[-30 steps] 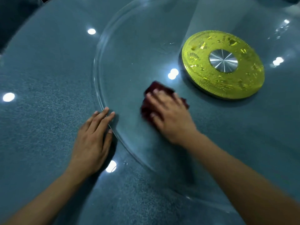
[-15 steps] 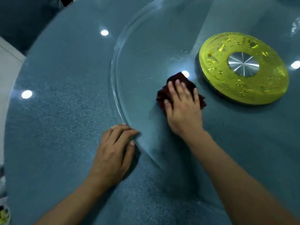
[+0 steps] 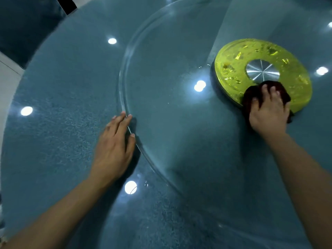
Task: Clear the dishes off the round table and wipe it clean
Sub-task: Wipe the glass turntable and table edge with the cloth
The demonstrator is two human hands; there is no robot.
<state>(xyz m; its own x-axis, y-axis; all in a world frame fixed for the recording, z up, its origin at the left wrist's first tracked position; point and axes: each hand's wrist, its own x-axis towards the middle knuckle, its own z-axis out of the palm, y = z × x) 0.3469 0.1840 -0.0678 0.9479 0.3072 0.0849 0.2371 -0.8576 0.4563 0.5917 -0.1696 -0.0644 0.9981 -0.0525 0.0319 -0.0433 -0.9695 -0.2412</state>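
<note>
A round blue speckled table (image 3: 53, 133) carries a clear glass turntable (image 3: 170, 108) with a yellow hub (image 3: 233, 69) under its middle. My right hand (image 3: 269, 112) presses a dark red cloth (image 3: 251, 96) flat on the glass, over the hub's near edge, fingers spread on top of it. My left hand (image 3: 115, 142) rests on the table with straight fingers touching the turntable's left rim. No dishes are in view.
Ceiling lights reflect as bright spots across the table and glass. The table's curved edge runs down the left side, with a pale floor (image 3: 7, 81) and a dark blue chair back (image 3: 27, 27) beyond it.
My right hand has slid the cloth to the right across the glass, from the open area left of the hub onto the hub's near edge. My left hand stays at the turntable's rim.
</note>
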